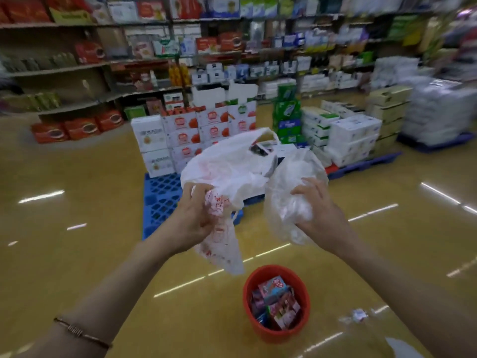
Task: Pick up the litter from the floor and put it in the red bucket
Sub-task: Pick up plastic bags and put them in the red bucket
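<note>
My left hand (pixel 197 218) grips a white plastic bag with red print (pixel 227 171), held up in front of me; its tail hangs down towards the floor. My right hand (pixel 317 210) grips a crumpled clear plastic bag (pixel 286 192) beside it. Both bags hang in the air above and behind the red bucket (pixel 277 334), which stands on the yellow floor low in the middle. Several coloured wrappers and small cartons lie inside the bucket.
A small crumpled wrapper (pixel 357 316) lies on the floor right of the bucket, and a pale scrap (pixel 402 346) shows at the bottom right. A blue pallet (pixel 160 197) with stacked cartons stands ahead. More stacked goods on pallets fill the right; shelves line the back.
</note>
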A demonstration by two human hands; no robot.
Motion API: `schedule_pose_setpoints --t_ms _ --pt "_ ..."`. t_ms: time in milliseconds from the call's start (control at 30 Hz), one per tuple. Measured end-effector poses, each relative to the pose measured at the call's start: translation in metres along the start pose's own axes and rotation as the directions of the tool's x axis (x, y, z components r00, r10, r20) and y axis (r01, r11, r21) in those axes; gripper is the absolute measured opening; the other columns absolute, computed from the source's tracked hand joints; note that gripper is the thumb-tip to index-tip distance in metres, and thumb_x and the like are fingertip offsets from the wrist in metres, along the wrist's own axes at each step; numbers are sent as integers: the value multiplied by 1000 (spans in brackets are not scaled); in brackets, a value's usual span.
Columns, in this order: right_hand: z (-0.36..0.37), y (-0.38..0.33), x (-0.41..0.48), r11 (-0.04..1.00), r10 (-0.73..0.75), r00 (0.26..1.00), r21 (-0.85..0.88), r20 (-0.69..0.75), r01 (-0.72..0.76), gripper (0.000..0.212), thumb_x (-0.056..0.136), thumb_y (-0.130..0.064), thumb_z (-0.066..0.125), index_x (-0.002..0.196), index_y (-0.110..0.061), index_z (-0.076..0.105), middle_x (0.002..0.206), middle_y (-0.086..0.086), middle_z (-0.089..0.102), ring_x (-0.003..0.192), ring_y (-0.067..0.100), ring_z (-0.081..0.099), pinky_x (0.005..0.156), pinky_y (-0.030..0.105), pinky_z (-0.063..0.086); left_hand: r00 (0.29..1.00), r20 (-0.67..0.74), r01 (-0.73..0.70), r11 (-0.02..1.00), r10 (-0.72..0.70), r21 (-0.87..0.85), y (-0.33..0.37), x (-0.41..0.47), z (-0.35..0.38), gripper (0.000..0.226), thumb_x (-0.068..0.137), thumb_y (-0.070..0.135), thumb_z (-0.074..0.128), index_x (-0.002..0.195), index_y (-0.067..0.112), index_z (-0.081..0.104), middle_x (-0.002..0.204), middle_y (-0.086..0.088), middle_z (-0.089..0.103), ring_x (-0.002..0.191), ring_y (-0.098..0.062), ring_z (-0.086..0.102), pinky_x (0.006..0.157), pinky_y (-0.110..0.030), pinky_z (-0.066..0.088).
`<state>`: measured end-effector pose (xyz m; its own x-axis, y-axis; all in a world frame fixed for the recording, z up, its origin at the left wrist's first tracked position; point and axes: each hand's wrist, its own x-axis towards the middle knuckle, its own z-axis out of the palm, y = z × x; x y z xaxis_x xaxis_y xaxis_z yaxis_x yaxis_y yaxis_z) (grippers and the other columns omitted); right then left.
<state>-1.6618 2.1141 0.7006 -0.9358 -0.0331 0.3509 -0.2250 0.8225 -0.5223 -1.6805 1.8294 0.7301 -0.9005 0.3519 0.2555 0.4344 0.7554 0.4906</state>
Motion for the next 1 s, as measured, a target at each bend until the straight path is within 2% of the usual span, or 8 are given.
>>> schedule_pose_setpoints --t_ms 100,233,333,467,600,700,800,1000 --pt "17 4 18 995 97 993 -30 -62 -99 53 74 -18 75 119 -26 47 146 -8 25 126 20 41 76 30 41 987 134 -96 995 93 10 -30 52 5 45 82 8 65 116 22 39 112 4 33 75 -7 47 69 -30 43" --pt "41 16 16 965 246 959 -61 -140 -256 50 78 -21 74 121 -23 48 144 -5 27 125 21 41 79 27 40 942 247 -235 972 227 2 -61 107 35 36 78 5 65 104 21 47 102 1 41 88 -21 48 73 -36 43" --pt "56 37 6 929 355 925 -57 -138 -365 49 77 -20 73 121 -20 50 142 -1 30 126 23 42 82 23 36 897 332 -305 952 291 -8 -71 136 68 32 78 5 64 96 24 46 97 1 39 84 -24 47 71 -40 45" --pt "71 72 17 869 485 867 -47 -113 -492 52 77 -21 73 123 -21 50 145 -2 27 124 21 43 83 21 35 885 396 -270 963 245 6 -84 173 105 31 77 8 68 103 14 52 111 -2 31 88 -31 50 75 -49 50" --pt "83 100 40 835 546 833 -21 -87 -549 53 76 -21 74 123 -24 49 144 -4 28 120 21 47 79 22 35 845 488 -258 966 218 16 -91 204 134 31 80 10 66 106 19 52 133 0 22 90 -23 53 70 -31 49" --pt "90 118 52 810 583 808 -16 -90 -586 54 75 -21 75 122 -25 48 145 -5 26 117 22 49 77 26 40 814 537 -279 960 224 23 -96 231 160 33 82 9 64 110 20 51 133 8 24 99 -17 50 68 -24 47" --pt "99 135 53 763 644 759 1 -96 -647 54 76 -19 75 123 -24 47 146 -4 25 120 21 47 79 27 42 763 593 -302 953 258 -27 -99 255 195 35 78 8 64 108 20 52 138 5 31 108 -23 51 81 -42 51" --pt "144 167 41 556 828 550 32 -109 -830 57 76 -21 73 125 -27 43 148 -7 23 118 21 49 81 30 46 602 712 -470 881 362 -51 -103 306 286 42 78 12 64 117 15 49 141 4 31 105 -24 54 73 -40 52"
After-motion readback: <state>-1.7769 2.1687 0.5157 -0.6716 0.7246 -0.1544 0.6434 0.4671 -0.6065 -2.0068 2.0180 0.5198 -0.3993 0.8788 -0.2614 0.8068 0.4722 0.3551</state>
